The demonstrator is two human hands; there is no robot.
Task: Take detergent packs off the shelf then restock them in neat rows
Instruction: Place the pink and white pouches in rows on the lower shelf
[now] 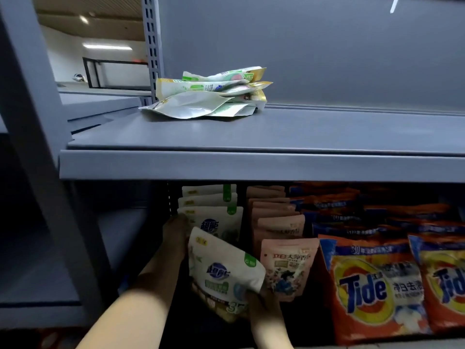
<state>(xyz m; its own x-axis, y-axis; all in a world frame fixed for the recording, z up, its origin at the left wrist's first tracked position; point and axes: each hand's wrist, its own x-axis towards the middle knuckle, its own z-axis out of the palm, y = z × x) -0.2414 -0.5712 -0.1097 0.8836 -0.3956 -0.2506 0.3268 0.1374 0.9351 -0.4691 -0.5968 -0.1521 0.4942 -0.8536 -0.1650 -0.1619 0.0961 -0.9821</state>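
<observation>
Right hand [261,304] pinches the tilted white-green detergent pouch [224,270] at its lower corner, front of the lower-shelf row [210,210] w/ left hand [176,235] resting beside; weak corner pinch could let it slip & topple the pink pouches [286,265].

**Q:** So what's around you besides the stock?

**Me:** At 10 o'clock I see a long ceiling light [107,47], with a dark-framed glass panel [118,71] just below it. There's a slotted grey upright [152,46] at 11.

**Q:** Anything else?

**Me:** A thin white strip [394,5] at 1 o'clock, and a reddish patch [50,338] at 7, too blurry to tell what it is.
</observation>
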